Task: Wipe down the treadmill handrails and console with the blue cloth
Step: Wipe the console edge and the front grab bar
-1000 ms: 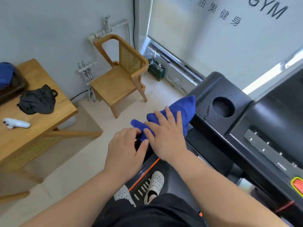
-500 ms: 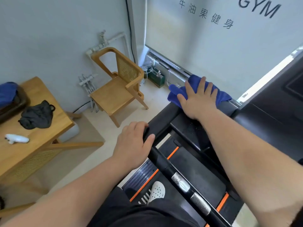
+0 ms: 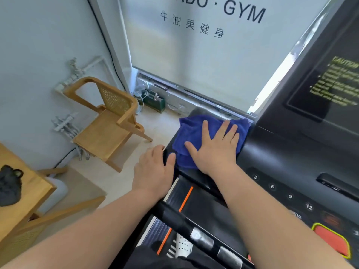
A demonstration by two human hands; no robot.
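The blue cloth (image 3: 194,133) lies spread on the left corner of the black treadmill console (image 3: 291,156). My right hand (image 3: 215,150) presses flat on the cloth with fingers spread. My left hand (image 3: 155,171) grips the left edge of the console just beside the cloth, thumb on top. A black handrail bar (image 3: 194,230) with silver sensor plates crosses below my arms. The console's number buttons and a red stop button (image 3: 332,239) sit to the right.
A wooden chair (image 3: 110,123) stands on the floor to the left. A wooden table (image 3: 23,191) with a black bag (image 3: 9,185) is at the far left. The frosted window wall rises just behind the console. My white shoe (image 3: 182,247) rests on the treadmill deck.
My right hand has swept the cloth from the handrail up to the console's far corner and now back toward me. My left hand has slid forward along the left edge.
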